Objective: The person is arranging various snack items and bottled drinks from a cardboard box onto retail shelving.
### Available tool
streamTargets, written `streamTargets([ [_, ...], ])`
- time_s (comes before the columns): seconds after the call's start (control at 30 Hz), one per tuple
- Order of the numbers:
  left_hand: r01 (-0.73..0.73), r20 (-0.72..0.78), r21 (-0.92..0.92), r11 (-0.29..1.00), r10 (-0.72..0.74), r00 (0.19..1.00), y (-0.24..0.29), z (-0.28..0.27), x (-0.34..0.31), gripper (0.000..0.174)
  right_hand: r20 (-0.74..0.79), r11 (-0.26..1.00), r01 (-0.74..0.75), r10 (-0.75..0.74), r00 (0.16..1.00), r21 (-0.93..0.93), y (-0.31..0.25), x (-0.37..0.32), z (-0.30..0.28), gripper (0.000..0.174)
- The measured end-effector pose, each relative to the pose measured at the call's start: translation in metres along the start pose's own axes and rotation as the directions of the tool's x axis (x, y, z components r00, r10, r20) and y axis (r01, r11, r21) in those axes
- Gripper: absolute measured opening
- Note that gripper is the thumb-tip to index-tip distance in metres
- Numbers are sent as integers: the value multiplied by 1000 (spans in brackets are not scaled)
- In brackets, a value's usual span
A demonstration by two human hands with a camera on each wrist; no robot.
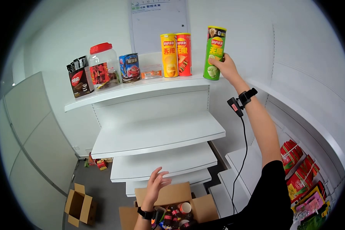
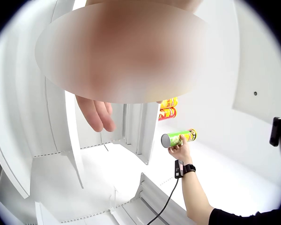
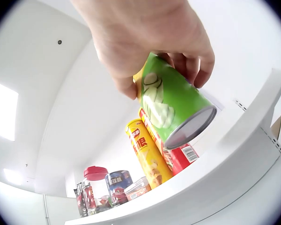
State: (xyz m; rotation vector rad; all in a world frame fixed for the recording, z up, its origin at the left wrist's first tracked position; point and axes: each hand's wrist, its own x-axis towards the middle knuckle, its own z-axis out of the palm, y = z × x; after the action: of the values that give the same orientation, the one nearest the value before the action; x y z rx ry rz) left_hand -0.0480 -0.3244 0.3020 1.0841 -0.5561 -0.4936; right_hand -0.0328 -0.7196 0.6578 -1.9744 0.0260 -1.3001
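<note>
My right hand (image 1: 227, 68) grips a green chip can (image 1: 214, 50) with a yellow lid, upright at the right end of the top shelf. In the right wrist view the can's metal base (image 3: 191, 127) shows above the shelf edge, with the thumb on one side and fingers round the other. Left of it on the shelf stand a yellow chip can (image 1: 169, 56) and a red chip can (image 1: 184, 55), side by side. My left hand (image 1: 156, 185) hangs above an open carton, fingers loosely extended and holding nothing; in the left wrist view its palm is blurred.
Further left on the top shelf (image 1: 142, 87) are a small clear packet (image 1: 151, 74), a blue can (image 1: 129, 68), a red-lidded jar (image 1: 102, 65) and a dark box of sachets (image 1: 80, 81). Lower shelves (image 1: 161, 132) sit beneath. The carton (image 1: 205, 209) holds several bottles; red packets (image 1: 299, 180) hang right.
</note>
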Motion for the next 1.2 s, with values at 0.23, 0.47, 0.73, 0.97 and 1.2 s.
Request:
streamTargets([
  [0.23, 3, -133, -3, 1000, -4, 991, -3, -15, -22, 53, 13, 990, -58, 60, 998, -131, 40, 34, 30, 65],
  [0.47, -19, -223, -51, 998, 7, 975, -5, -27, -42, 50, -93, 973, -82, 63, 994, -215, 61, 46, 47, 78],
  [0.73, -17, -270, -13, 1000, 13, 963, -18, -29, -42, 51, 3, 969, -38, 40, 999, -244, 65, 54, 45, 67],
  [0.97, -14, -284, -45, 999, 1, 959, -23, -27, -45, 49, -66, 920, -44, 20, 998, -389, 71, 59, 54, 61],
  [1.2, -9, -340, -47, 999, -7, 941, -24, -27, -52, 48, -128, 921, -79, 32, 991, -382, 66, 56, 58, 59],
])
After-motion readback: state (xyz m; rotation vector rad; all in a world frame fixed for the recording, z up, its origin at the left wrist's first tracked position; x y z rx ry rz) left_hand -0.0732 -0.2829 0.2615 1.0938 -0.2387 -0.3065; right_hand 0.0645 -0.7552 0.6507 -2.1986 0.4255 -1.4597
